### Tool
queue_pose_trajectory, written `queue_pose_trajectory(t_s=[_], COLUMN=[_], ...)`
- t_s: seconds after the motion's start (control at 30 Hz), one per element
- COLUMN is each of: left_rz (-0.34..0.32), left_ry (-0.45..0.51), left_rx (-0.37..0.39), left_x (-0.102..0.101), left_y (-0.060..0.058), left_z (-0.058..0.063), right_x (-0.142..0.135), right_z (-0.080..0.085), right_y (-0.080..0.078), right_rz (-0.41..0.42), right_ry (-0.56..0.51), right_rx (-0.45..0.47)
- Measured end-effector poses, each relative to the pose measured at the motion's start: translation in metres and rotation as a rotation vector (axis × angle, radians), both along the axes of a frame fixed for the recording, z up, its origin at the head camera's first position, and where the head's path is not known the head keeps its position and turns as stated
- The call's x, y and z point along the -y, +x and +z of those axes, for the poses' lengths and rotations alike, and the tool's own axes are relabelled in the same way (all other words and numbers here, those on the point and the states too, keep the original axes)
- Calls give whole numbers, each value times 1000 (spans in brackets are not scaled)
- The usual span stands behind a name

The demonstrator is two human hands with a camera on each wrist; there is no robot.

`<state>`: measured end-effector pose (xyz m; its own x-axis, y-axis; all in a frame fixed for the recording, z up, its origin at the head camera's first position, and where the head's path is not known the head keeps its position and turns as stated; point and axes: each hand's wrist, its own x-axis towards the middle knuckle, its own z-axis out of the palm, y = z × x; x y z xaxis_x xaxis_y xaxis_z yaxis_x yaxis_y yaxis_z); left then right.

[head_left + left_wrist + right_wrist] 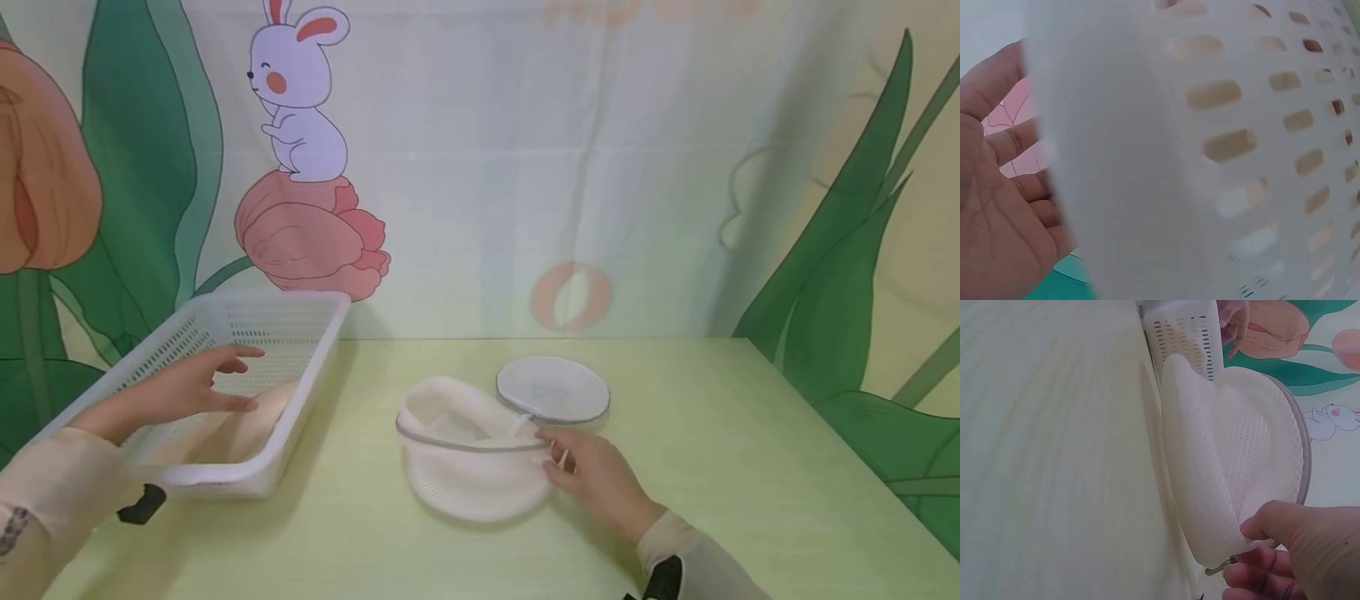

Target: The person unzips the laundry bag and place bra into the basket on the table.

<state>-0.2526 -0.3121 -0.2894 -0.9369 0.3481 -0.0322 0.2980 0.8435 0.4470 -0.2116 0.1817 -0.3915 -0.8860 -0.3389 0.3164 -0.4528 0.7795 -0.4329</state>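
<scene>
A round white mesh laundry bag (480,487) with a grey zipper edge stands on the table, its top partly folded back. My right hand (600,475) pinches the bag's rim at the right side. In the right wrist view the thumb (1272,522) presses on the mesh near a small zipper pull (1219,567). My left hand (198,383) hovers over a white plastic basket (311,396), fingers spread apart and holding nothing. Beneath it, a smooth beige item (258,421) lies in the basket; its kind cannot be told. The left wrist view shows the basket's slotted wall (1141,156) close up.
A flat white mesh disc (555,387) with a grey edge lies behind the bag, seemingly joined to it near the right hand. A printed curtain (465,167) hangs along the table's back edge. The pale green table (720,467) extends to the right.
</scene>
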Motion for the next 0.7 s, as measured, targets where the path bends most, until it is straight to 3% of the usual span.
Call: queue_pose_trajectory(t_s=[0.23, 0.7], left_rz=[18, -29], left_ry=[7, 33], left_rx=[-34, -216], left_x=[-15, -54], left_y=[4, 11], left_z=[4, 19], right_x=[-2, -9], right_z=[8, 14], right_y=[2, 0], right_rz=[-7, -3], right_ry=[26, 44], right_rx=[-27, -150])
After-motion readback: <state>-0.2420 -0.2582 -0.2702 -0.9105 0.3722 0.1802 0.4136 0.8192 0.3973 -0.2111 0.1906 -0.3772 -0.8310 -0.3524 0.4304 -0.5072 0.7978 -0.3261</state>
